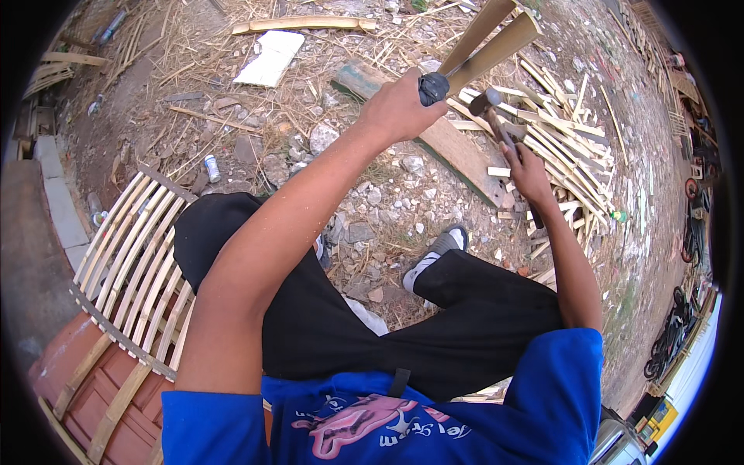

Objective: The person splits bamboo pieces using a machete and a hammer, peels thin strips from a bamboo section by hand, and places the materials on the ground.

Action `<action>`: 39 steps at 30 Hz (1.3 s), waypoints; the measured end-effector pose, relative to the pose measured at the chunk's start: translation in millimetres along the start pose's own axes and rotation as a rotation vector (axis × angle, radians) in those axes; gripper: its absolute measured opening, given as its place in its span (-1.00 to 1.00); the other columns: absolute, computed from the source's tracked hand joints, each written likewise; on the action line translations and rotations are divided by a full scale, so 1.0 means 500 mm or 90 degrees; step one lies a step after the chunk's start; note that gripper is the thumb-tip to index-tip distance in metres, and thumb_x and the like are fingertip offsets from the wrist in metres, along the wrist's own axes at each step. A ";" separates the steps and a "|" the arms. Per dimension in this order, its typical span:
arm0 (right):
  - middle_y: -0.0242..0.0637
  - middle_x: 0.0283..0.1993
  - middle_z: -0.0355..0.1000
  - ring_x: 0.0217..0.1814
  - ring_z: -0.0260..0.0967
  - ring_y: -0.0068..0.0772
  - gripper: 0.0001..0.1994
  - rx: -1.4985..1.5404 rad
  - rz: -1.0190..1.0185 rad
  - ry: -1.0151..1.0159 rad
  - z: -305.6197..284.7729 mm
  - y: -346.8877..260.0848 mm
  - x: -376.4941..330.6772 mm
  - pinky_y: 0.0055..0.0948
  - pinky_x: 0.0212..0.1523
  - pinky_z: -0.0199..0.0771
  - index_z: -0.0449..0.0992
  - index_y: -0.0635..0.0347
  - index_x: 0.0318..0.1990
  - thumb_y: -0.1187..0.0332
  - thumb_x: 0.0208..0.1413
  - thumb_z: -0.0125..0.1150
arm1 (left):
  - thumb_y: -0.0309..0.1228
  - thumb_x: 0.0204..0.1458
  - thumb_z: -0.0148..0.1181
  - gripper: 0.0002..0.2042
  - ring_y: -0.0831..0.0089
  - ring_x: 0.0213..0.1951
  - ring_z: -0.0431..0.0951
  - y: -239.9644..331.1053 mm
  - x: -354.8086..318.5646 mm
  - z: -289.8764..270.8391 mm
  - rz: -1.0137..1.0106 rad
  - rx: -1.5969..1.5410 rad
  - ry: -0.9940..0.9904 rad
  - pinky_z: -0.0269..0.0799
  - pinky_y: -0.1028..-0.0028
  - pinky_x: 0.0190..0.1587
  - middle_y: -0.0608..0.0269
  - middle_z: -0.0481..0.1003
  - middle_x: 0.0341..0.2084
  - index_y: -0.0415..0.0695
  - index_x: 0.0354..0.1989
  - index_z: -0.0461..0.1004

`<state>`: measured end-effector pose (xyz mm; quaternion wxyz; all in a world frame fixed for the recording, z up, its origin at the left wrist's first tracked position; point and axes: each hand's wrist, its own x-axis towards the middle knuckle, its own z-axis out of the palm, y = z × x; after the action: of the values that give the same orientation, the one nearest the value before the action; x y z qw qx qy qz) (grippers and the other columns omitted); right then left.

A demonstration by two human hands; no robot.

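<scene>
My left hand (399, 108) is closed around a black-wrapped handle (432, 88), held out in front of me. Two flat bamboo strips (500, 48) fan out from beside it, away from me; whether a blade sits between them I cannot tell. A hammer (486, 101) is in my right hand (529, 172), its fingers wrapped round the handle. The hammer's head is raised just right of the black-wrapped handle, apart from it. Beneath my hands a thick wooden plank (457, 151) lies slantwise on the ground.
Many split bamboo sticks (570, 151) are heaped on the right. A curved slatted bamboo frame (136, 263) stands at my left. A white board piece (270, 59) and a bamboo length (306, 24) lie ahead. Rubble (380, 194) covers the ground. Motorcycles (670, 333) stand far right.
</scene>
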<state>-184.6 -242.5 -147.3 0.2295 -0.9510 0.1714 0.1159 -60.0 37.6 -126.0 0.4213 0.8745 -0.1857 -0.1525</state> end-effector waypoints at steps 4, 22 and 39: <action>-0.45 -0.57 0.25 -0.59 0.20 -0.58 -0.36 0.185 0.028 0.161 -0.111 -0.128 -0.002 -0.51 -0.59 0.19 0.44 0.36 -0.06 -0.18 0.26 -0.12 | -0.09 -0.05 0.24 -0.50 0.02 -0.17 0.57 -0.004 0.004 -0.004 -0.037 -0.008 -0.024 0.43 0.20 -0.10 -0.10 0.55 -0.27 -0.25 -0.08 0.41; 0.07 -0.43 0.41 -0.38 0.38 0.00 -0.48 0.101 0.001 0.154 -0.017 -0.073 0.021 -0.13 -0.28 0.31 0.41 0.36 -0.11 -0.05 0.30 -0.10 | -0.05 -0.09 0.24 -0.45 -0.01 -0.16 0.58 -0.039 0.003 0.001 -0.011 -0.034 -0.022 0.46 0.18 -0.07 -0.12 0.56 -0.29 -0.20 -0.02 0.38; -0.15 -0.52 0.34 -0.53 0.31 -0.29 -0.52 0.189 -0.211 0.438 -0.094 -0.131 0.066 -0.28 -0.40 0.32 0.34 0.27 -0.25 -0.05 0.34 -0.22 | -0.05 -0.11 0.25 -0.43 -0.01 -0.15 0.59 -0.023 0.013 0.005 -0.027 -0.003 -0.050 0.46 0.16 -0.06 -0.13 0.56 -0.27 -0.23 -0.03 0.39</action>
<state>-122.7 -219.0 -90.6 0.3091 -0.9057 0.0976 -0.2733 -53.3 39.5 -137.3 0.4128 0.8704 -0.1832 -0.1958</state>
